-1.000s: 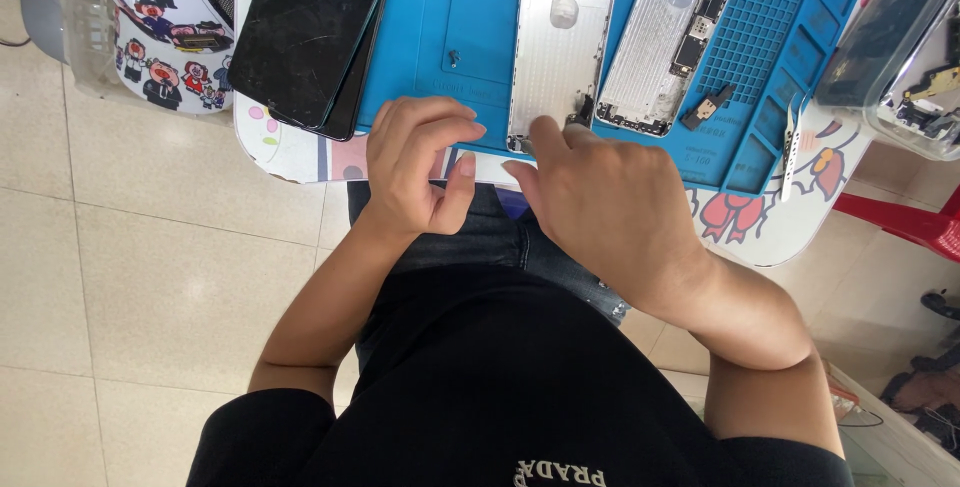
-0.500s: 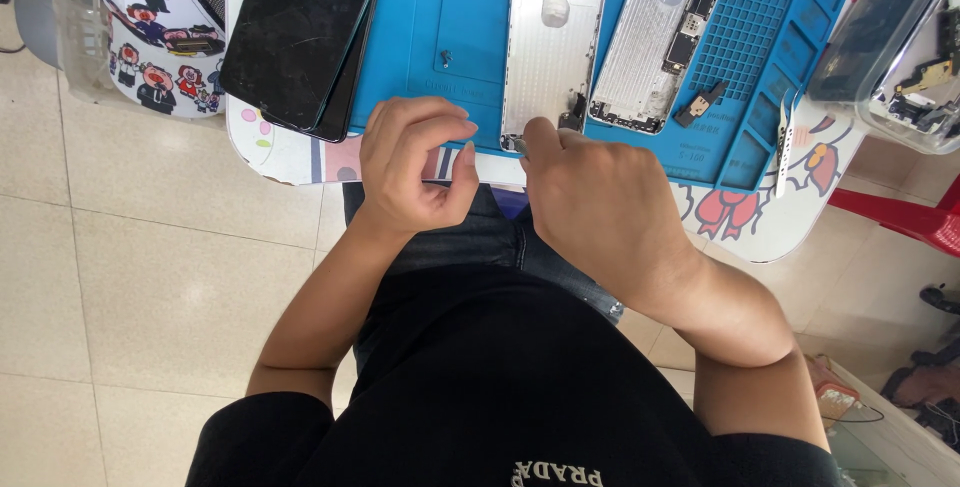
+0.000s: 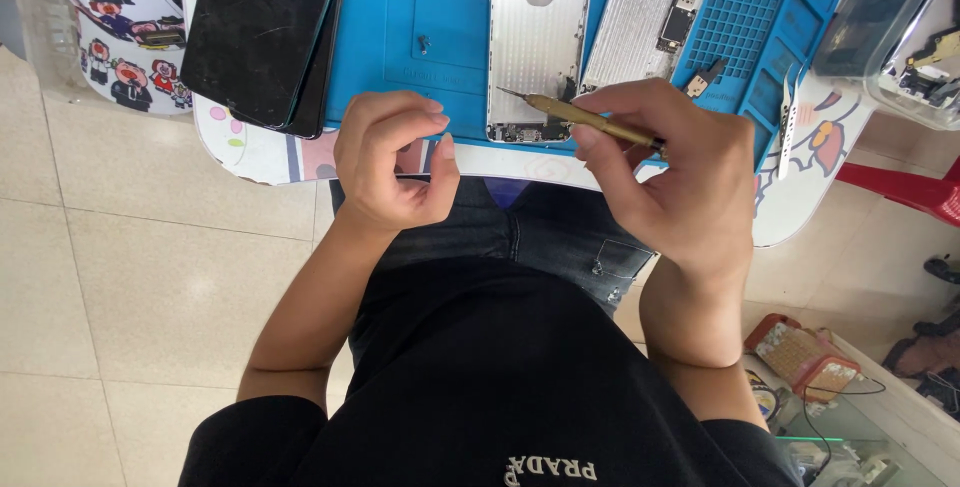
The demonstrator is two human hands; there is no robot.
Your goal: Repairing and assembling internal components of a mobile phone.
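Both hands hover at the near edge of the white worktop (image 3: 780, 207), seen from the head camera. Right hand (image 3: 680, 177) grips a slim brass-coloured screwdriver (image 3: 585, 119) between thumb and fingers, its dark tip pointing left over the bottom end of the silver metal phone back shell (image 3: 535, 47); whether the tip touches the shell cannot be told. Left hand (image 3: 395, 162) is curled loosely with thumb and forefinger pinched close together, and nothing can be made out between them. The shell lies face-open on the blue rubber repair mat (image 3: 440, 17), which covers the middle of the worktop. Just right of it on the mat rests a second opened phone body with bare circuit parts (image 3: 650, 17). At the mat's left edge lie two stacked black phone screens (image 3: 265, 32), overhanging onto the worktop. The worktop's near rim shows cartoon figures printed in pink and red. At the right corner sits a clear plastic tray holding small parts (image 3: 905, 47). A white container printed with cartoon characters (image 3: 110, 37) stands beyond the left edge.
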